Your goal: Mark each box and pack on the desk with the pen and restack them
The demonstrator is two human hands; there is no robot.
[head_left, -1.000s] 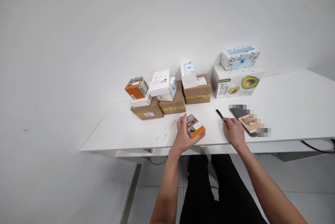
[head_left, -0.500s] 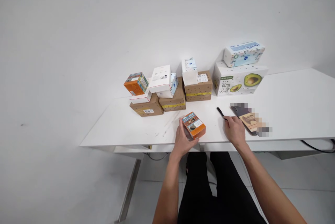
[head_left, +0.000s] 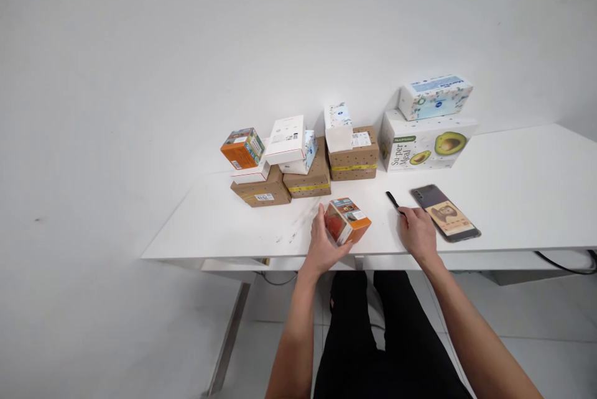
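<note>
The orange carton (head_left: pixel 351 220) has turned, baring its left side — the left hand (head_left: pixel 323 246) grips it near the white desk's (head_left: pixel 219 225) front edge; the right hand (head_left: pixel 418 234) clasps a slim black tool (head_left: pixel 392 199).

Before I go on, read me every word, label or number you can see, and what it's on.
"Su-per Meal": the white avocado box.
Too small or blurred to read:
green label on that box;
blue lettering on the tissue pack atop it;
print on the held orange box in the left hand;
print on the other orange box;
labels on the left carton and right carton.
</note>
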